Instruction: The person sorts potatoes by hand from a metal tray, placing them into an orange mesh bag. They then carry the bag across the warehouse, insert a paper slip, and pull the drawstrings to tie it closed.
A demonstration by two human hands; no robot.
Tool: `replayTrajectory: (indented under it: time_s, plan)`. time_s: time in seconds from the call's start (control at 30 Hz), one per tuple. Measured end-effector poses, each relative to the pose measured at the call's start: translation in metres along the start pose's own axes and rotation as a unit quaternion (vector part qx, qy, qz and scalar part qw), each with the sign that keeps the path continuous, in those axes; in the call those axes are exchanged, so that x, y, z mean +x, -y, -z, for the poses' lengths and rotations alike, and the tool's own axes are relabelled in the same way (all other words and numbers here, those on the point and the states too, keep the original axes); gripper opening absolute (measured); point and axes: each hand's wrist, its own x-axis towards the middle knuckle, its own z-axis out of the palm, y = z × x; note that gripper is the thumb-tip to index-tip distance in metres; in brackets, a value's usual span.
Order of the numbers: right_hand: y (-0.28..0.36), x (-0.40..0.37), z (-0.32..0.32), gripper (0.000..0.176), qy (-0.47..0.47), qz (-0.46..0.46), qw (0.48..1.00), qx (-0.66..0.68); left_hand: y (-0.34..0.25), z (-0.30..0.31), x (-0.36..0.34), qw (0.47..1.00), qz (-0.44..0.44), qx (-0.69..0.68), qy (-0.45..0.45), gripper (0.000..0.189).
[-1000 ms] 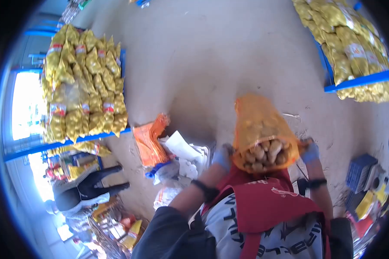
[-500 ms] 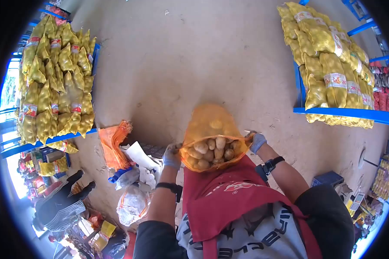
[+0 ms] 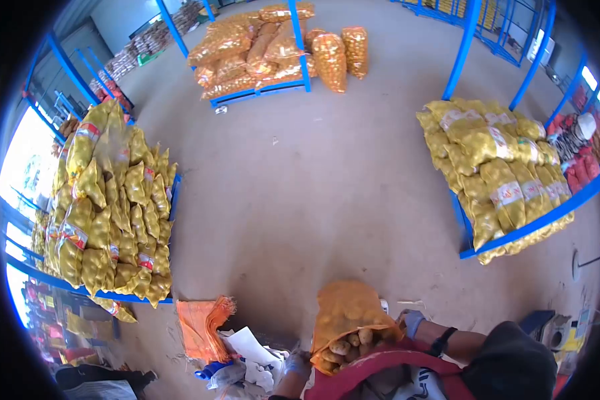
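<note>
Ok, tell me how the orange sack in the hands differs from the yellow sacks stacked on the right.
The orange sack is open-mouthed, potatoes showing; the yellow sacks are closed and labelled. The orange sack is held upright by the left hand and right hand; the yellow sacks lie piled on a blue pallet. Both are full net sacks.

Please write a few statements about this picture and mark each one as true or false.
1. The left hand and the right hand both hold the orange mesh bag at its mouth. True.
2. The bag is empty. False: potatoes show at its mouth.
3. The empty orange bags lie on the floor at the person's right. False: they lie at the left.
4. Yellow sacks are stacked on both sides, a left stack and a right stack. True.
</note>
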Motion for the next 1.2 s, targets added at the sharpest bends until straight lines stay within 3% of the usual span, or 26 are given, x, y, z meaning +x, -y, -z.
replayTrajectory:
  time_s: [0.07, 0.13, 0.17, 0.2, 0.23, 0.27, 0.3, 0.33, 0.37, 0.4, 0.43, 0.47, 0.5, 0.53, 0.63, 0.67, 0.7, 0.77, 0.8, 0.83, 0.9, 1.0, 1.03, 1.07, 1.13, 1.2]
  plan:
    - [0.030, 0.032, -0.020, 0.009, 0.041, 0.035, 0.999, -0.002, 0.020, 0.003, 0.019, 0.994, 0.076, -0.082, -0.011, 0.016]
    - [0.050, 0.074, -0.036, 0.009, 0.083, 0.074, 0.993, -0.027, 0.057, -0.032, 0.046, 0.971, 0.140, -0.191, -0.032, 0.017]
    - [0.045, 0.114, -0.044, 0.006, 0.068, 0.072, 0.990, -0.101, 0.067, -0.048, 0.064, 0.994, 0.071, -0.083, -0.022, 0.018]
    - [0.028, 0.147, -0.048, 0.006, 0.044, 0.106, 0.975, -0.191, 0.053, -0.043, 0.075, 0.991, 0.129, -0.032, 0.032, 0.021]
    - [0.021, 0.180, -0.046, 0.006, 0.029, 0.150, 0.944, -0.291, 0.049, -0.037, 0.096, 0.981, 0.168, -0.002, 0.096, 0.023]
    - [0.024, 0.196, -0.045, 0.007, 0.021, 0.196, 0.896, -0.398, 0.054, -0.054, 0.096, 0.952, 0.252, -0.173, -0.025, 0.024]
    - [0.054, 0.145, -0.044, 0.009, 0.095, 0.222, 0.853, -0.463, 0.048, -0.025, 0.085, 0.987, 0.158, -0.021, 0.022, 0.026]
    - [0.076, 0.093, -0.047, 0.011, 0.176, 0.232, 0.804, -0.518, 0.047, -0.012, 0.060, 0.969, 0.187, -0.156, -0.026, 0.027]
    - [0.062, 0.115, -0.037, 0.009, 0.135, 0.222, 0.737, -0.624, 0.065, -0.043, 0.063, 0.940, 0.209, -0.268, 0.015, 0.024]
    - [0.058, 0.159, -0.023, 0.008, 0.090, 0.226, 0.657, -0.713, 0.063, -0.063, 0.067, 0.970, 0.203, -0.130, -0.027, 0.019]
    - [0.055, 0.194, -0.007, 0.006, 0.125, 0.077, 0.905, -0.400, 0.050, -0.066, 0.061, 0.932, 0.282, -0.222, -0.056, 0.018]
    - [0.049, 0.208, 0.009, 0.006, 0.088, -0.091, 0.992, -0.007, 0.050, -0.070, 0.062, 0.927, 0.278, -0.223, -0.115, 0.016]
    - [0.049, 0.207, 0.004, 0.007, 0.070, -0.102, 0.992, -0.005, 0.050, -0.064, 0.056, 0.792, 0.331, -0.495, -0.138, 0.022]
    - [0.055, 0.203, -0.004, 0.008, 0.050, -0.110, 0.993, 0.004, 0.052, -0.057, 0.051, 0.585, 0.348, -0.716, -0.152, 0.028]
    - [0.075, 0.166, -0.009, 0.009, -0.045, -0.107, 0.993, -0.013, 0.046, -0.072, 0.010, 0.545, 0.264, -0.759, -0.237, 0.049]
    - [0.078, 0.157, -0.019, 0.009, -0.076, -0.098, 0.992, -0.026, 0.058, -0.096, -0.009, 0.579, 0.246, -0.735, -0.253, 0.067]
    - [0.083, 0.155, -0.020, 0.009, -0.077, -0.114, 0.990, -0.009, 0.067, -0.092, -0.037, 0.575, 0.342, -0.688, -0.280, 0.061]
    - [0.101, 0.171, -0.003, 0.009, -0.013, -0.146, 0.988, -0.055, 0.118, -0.149, -0.083, 0.645, 0.520, -0.496, -0.258, 0.058]
    - [0.102, 0.180, -0.003, 0.008, 0.019, -0.165, 0.983, -0.079, 0.141, -0.180, -0.107, 0.597, 0.581, -0.477, -0.280, 0.055]
    - [0.098, 0.180, -0.012, 0.008, -0.007, -0.104, 0.988, -0.114, 0.167, -0.237, -0.126, 0.624, 0.627, -0.395, -0.249, 0.052]
    - [0.094, 0.163, -0.024, 0.008, -0.062, 0.014, 0.980, -0.187, 0.210, -0.315, -0.156, 0.565, 0.686, -0.456, -0.046, 0.048]
    - [0.093, 0.111, -0.075, 0.008, -0.148, -0.009, 0.982, -0.117, 0.245, -0.338, -0.147, 0.562, 0.698, -0.442, 0.036, 0.043]
    - [0.092, 0.100, -0.092, 0.011, -0.169, -0.032, 0.979, -0.109, 0.252, -0.341, -0.132, 0.597, 0.668, -0.444, -0.001, 0.042]
    - [0.098, 0.103, -0.080, 0.013, -0.144, -0.021, 0.982, -0.121, 0.260, -0.344, -0.115, 0.629, 0.637, -0.444, -0.042, 0.041]
    - [0.106, 0.110, -0.057, 0.016, -0.087, -0.003, 0.986, -0.141, 0.283, -0.358, -0.071, 0.622, 0.612, -0.485, -0.058, 0.040]
    - [0.097, 0.105, -0.079, 0.022, -0.139, 0.014, 0.980, -0.140, 0.316, -0.386, -0.039, 0.688, 0.594, -0.414, 0.044, 0.033]
